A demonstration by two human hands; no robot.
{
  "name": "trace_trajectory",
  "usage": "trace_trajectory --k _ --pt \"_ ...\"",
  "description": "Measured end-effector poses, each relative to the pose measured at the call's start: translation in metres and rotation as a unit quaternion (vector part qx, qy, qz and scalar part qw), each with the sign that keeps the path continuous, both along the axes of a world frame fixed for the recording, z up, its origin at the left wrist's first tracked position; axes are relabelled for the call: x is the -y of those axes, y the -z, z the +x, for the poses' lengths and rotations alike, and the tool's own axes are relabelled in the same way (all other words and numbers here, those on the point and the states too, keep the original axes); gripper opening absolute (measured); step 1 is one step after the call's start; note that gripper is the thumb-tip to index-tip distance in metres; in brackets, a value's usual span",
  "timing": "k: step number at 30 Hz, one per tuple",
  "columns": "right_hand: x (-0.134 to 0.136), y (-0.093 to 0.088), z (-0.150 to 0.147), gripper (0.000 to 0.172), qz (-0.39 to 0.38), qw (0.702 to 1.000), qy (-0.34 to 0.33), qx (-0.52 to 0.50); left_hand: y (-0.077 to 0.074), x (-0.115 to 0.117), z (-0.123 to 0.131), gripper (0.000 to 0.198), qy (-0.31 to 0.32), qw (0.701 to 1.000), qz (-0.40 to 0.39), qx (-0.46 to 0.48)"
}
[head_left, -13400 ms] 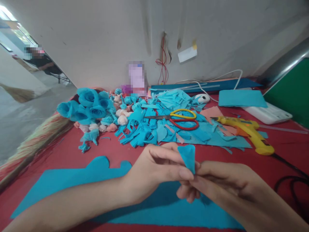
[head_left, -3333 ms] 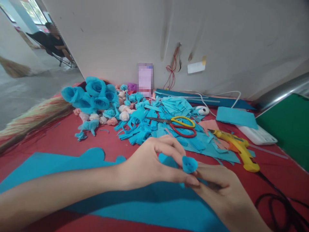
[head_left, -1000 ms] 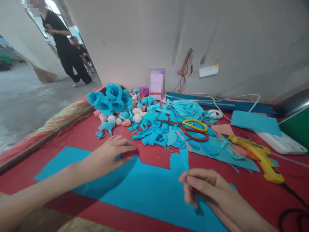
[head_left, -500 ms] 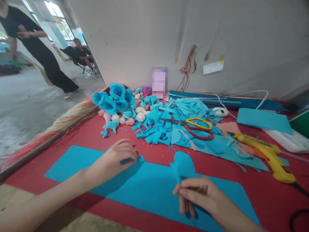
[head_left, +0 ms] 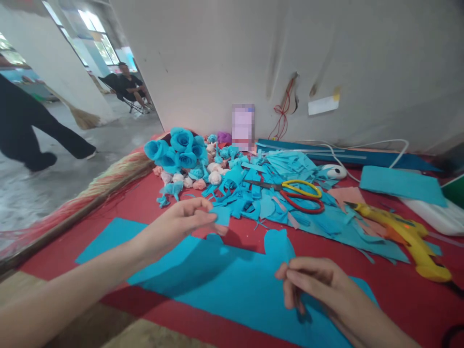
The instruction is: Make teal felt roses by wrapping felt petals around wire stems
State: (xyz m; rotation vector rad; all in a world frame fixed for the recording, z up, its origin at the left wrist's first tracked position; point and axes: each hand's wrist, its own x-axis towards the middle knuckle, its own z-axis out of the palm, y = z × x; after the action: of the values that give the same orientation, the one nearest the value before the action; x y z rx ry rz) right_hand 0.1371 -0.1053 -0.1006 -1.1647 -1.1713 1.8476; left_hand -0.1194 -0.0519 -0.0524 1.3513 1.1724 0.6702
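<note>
Between the thumb and fingers of my left hand (head_left: 179, 222) is a small blue crepe paper piece (head_left: 222, 215), raised above the table. My right hand (head_left: 321, 280) pinches the lower end of a rounded blue paper petal (head_left: 278, 245), which stands up from the fingertips. Whether it is one layer or more, I cannot tell. Under both hands a long blue paper sheet (head_left: 221, 280) lies flat on the red tabletop. Another small blue piece (head_left: 214, 238) rests at the sheet's far edge, below my left hand.
Blue paper roses (head_left: 183, 140) stand at the back left beside small pink and white paper balls (head_left: 214, 178). Scissors (head_left: 302, 193) lie on blue scraps (head_left: 250, 193). A yellow glue gun (head_left: 406, 232) is at right, a broom (head_left: 85, 118) and people beyond the left edge.
My left hand has lifted off the sheet with a blue paper piece in its fingers. My right hand still holds the petal. A person at left has walked closer.
</note>
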Motion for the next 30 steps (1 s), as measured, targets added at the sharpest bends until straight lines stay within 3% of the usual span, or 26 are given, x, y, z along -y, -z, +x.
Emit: trace_trajectory --k 2,5,8,13,17,21,26,30 --pt "-0.001 -0.013 0.005 0.02 0.02 0.999 0.035 0.008 -0.01 -0.003 0.017 0.02 0.036 0.995 -0.06 0.074" --pt "-0.002 -0.033 0.013 0.017 0.084 0.992 0.089 0.032 -0.019 -0.011 0.042 0.016 0.091 0.983 -0.091 0.132" --pt "-0.004 -0.049 0.02 0.022 0.162 0.976 0.128 0.068 -0.021 -0.021 0.065 0.015 0.156 0.966 -0.118 0.168" --pt "-0.009 -0.061 0.028 0.023 0.202 0.957 0.152 0.145 -0.023 -0.033 0.095 0.017 0.209 0.952 -0.131 0.181" --pt "-0.012 -0.065 0.035 0.031 0.229 0.939 0.168 0.193 -0.024 -0.038 0.109 0.016 0.202 0.955 -0.12 0.181" --pt "-0.014 -0.068 0.041 0.018 0.215 0.935 0.26 0.109 -0.018 -0.046 0.115 0.006 0.155 0.959 -0.08 0.224" --pt "-0.021 -0.068 0.046 0.015 0.195 0.924 0.326 0.039 -0.007 -0.061 0.115 0.036 0.119 0.953 -0.063 0.272" --pt "-0.025 -0.066 0.05 0.01 0.175 0.917 0.359 0.006 -0.006 -0.066 0.112 0.046 0.105 0.951 -0.071 0.284"
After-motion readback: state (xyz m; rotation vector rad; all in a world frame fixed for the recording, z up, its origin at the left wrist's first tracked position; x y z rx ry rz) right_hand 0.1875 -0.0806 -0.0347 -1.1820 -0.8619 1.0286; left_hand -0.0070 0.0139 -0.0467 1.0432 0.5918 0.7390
